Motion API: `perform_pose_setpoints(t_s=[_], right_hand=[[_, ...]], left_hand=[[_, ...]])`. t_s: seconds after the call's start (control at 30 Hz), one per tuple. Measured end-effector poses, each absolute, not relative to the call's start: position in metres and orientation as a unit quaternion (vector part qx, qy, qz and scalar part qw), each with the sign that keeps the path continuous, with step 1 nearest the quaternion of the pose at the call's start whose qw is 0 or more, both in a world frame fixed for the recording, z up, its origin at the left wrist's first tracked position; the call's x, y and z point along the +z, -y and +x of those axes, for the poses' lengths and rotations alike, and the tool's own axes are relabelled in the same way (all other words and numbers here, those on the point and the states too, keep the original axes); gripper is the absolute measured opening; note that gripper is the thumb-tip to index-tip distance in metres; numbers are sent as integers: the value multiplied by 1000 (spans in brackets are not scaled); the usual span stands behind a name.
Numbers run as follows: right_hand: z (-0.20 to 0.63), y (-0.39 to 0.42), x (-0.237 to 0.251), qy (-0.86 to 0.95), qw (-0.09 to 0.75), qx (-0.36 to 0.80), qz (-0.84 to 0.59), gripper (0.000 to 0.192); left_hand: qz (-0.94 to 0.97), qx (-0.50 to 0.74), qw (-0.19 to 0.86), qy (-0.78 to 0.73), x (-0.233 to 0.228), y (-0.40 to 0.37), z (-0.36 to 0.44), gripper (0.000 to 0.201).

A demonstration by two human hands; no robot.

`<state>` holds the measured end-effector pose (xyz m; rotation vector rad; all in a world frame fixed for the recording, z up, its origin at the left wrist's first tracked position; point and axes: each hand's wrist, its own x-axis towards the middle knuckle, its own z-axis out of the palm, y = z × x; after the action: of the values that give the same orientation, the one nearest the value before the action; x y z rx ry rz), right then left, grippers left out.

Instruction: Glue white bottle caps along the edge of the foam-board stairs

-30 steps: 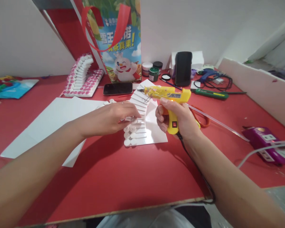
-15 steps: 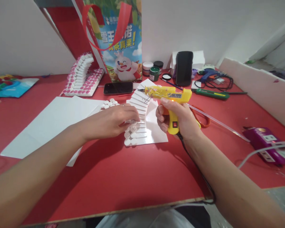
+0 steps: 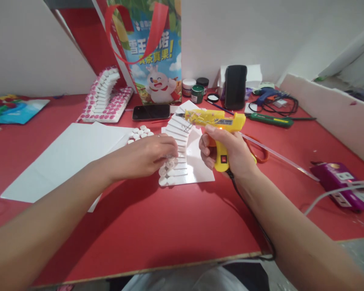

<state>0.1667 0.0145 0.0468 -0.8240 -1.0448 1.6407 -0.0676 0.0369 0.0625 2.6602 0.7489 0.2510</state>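
**Gluing a white paper staircase**

Mid-table, the left hand (image 3: pixel 148 155) presses curled fingers onto the white staircase model (image 3: pixel 177 161), covering its left edge. Just right, the right hand (image 3: pixel 227 155) grips a yellow glue gun (image 3: pixel 214 119), nozzle above the upper steps.

A home craft corner: a red-topped bench (image 3: pixel 157 226) against white walls, strewn with small paint jars (image 3: pixel 196 93), white paper sheets (image 3: pixel 63 155), a yellow hot-glue gun (image 3: pixel 215 121) and a printed gift bag (image 3: pixel 151 56).
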Motion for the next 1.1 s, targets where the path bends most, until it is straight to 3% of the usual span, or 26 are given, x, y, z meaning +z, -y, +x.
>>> perform_pose_setpoints(t_s=[1.1], right_hand=[[167,-14,46,431,497,678,-329,31]], left_hand=[[925,140,166,-311,54,-31,-69,17]])
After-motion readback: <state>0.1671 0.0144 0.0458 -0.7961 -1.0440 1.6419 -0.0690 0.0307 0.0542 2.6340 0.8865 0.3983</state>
